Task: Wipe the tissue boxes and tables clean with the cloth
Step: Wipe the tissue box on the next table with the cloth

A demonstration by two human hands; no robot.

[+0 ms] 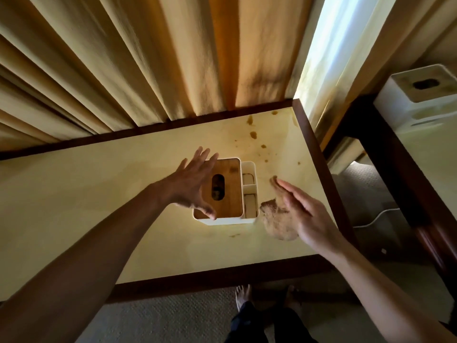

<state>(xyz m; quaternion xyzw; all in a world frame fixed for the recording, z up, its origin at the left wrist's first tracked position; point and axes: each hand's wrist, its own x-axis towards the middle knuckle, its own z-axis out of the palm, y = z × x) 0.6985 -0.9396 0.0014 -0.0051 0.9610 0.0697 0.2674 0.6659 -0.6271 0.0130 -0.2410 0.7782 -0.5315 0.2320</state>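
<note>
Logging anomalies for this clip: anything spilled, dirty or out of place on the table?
Yes. Brown stains dot the table toward its far right corner, beyond the tissue box, like dried spills. One smaller smear lies in front of the box.

The left hand (195, 184) covered the near-left corner of the tissue box (228, 191). The right hand (303, 211) hid part of the blurred cloth (274, 221). A second tissue box (420, 95) was cut off at the right edge.
</note>
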